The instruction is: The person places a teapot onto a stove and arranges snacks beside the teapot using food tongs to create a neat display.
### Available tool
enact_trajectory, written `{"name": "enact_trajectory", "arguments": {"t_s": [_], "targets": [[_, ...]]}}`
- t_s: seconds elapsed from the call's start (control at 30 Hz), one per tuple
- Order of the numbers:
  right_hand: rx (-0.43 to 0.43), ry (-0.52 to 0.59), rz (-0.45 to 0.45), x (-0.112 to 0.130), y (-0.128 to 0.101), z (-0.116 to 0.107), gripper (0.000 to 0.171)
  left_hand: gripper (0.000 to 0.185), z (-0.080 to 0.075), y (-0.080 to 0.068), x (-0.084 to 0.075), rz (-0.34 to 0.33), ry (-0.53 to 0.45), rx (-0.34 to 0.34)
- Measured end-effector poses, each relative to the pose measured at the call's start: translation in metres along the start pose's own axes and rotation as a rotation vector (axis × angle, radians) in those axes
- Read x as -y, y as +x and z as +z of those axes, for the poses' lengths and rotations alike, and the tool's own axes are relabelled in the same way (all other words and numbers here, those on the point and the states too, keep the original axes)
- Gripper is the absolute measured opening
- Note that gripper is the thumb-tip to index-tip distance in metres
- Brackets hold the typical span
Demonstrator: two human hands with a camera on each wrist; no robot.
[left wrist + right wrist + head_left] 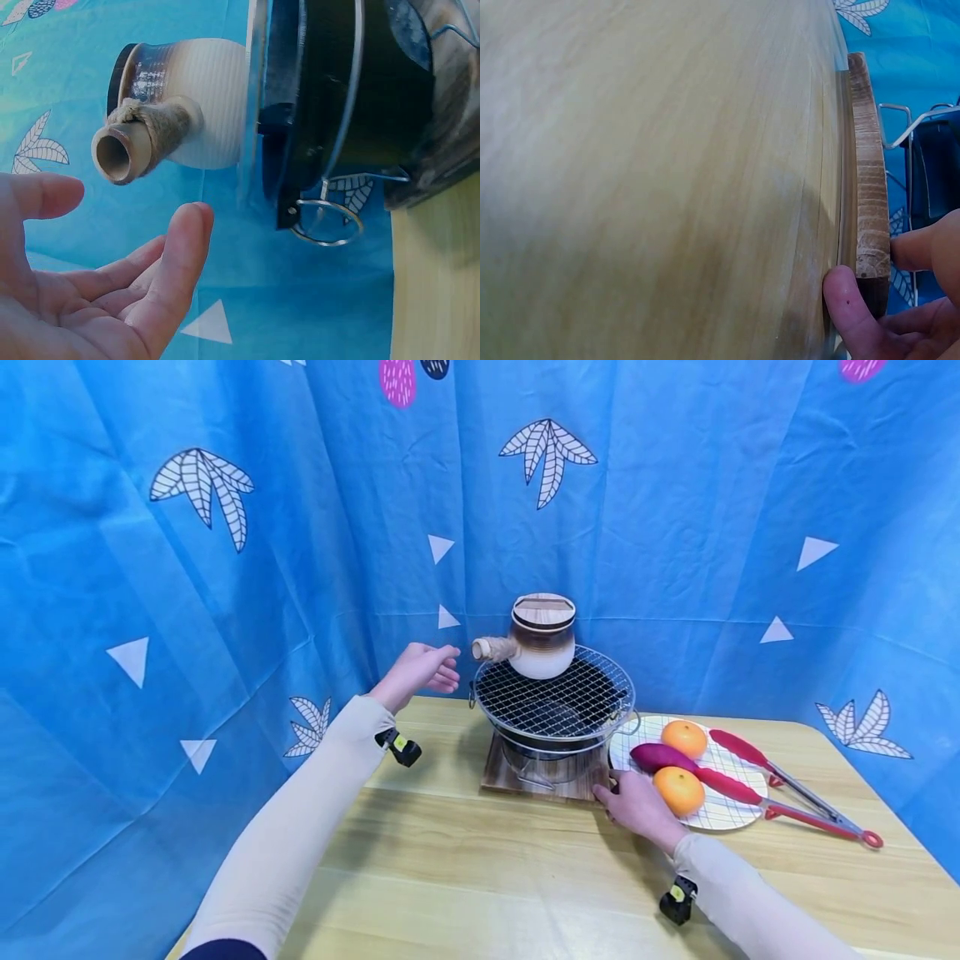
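A small clay teapot (542, 647) with a wooden lid and a rope-wrapped side handle (154, 135) stands on the round wire grill rack (525, 710). Below the rack is a black stove (390, 90) on a square wooden board (495, 772). My left hand (423, 670) is held just left of the teapot's handle, thumb and fingers spread apart, touching nothing. At the board's front right corner, my right hand (641, 806) grips the edge between thumb and fingers. Part of that hold is hidden in the right wrist view.
Right of the stove, a checked plate (738, 814) carries two oranges (684, 739) and a purple, elongated item (652, 757). Red-tipped tongs (817, 810) lie across it, reaching onto the wooden table (480, 893). A blue patterned curtain (675, 527) hangs behind and to the left.
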State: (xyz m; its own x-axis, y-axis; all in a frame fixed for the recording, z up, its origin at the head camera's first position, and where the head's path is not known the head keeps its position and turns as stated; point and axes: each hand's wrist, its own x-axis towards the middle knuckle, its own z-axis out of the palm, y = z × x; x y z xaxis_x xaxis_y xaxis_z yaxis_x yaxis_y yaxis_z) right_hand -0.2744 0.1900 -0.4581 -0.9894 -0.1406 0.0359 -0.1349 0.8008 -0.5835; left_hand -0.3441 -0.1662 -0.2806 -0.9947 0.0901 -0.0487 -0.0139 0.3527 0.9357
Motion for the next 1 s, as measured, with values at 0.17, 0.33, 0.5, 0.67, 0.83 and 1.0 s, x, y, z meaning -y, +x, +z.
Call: {"name": "enact_trajectory", "arguments": {"t_s": [0.17,0.33,0.5,0.67,0.83,1.0], "targets": [[0.008,0.02,0.005,-0.002,0.001,0.001,0.042,0.044,0.001,-0.008,0.014,-0.008,0.019,-0.008],[0.008,0.032,0.009,-0.004,0.001,0.001,0.041,0.045,0.004,-0.013,0.026,-0.032,0.023,-0.019],[0.009,0.031,0.006,-0.005,0.002,0.002,0.042,0.045,0.006,-0.018,0.038,-0.048,0.04,-0.028],[0.011,0.023,0.002,-0.005,0.002,0.003,0.043,0.041,0.013,-0.023,0.054,-0.039,0.058,-0.023],[0.02,0.025,0.004,-0.003,0.002,0.001,0.046,0.042,0.022,-0.027,0.07,-0.045,0.066,-0.018],[0.012,0.008,-0.013,-0.004,0.002,0.0,0.049,0.037,0.032,-0.033,0.08,-0.044,0.066,0.001]]}}
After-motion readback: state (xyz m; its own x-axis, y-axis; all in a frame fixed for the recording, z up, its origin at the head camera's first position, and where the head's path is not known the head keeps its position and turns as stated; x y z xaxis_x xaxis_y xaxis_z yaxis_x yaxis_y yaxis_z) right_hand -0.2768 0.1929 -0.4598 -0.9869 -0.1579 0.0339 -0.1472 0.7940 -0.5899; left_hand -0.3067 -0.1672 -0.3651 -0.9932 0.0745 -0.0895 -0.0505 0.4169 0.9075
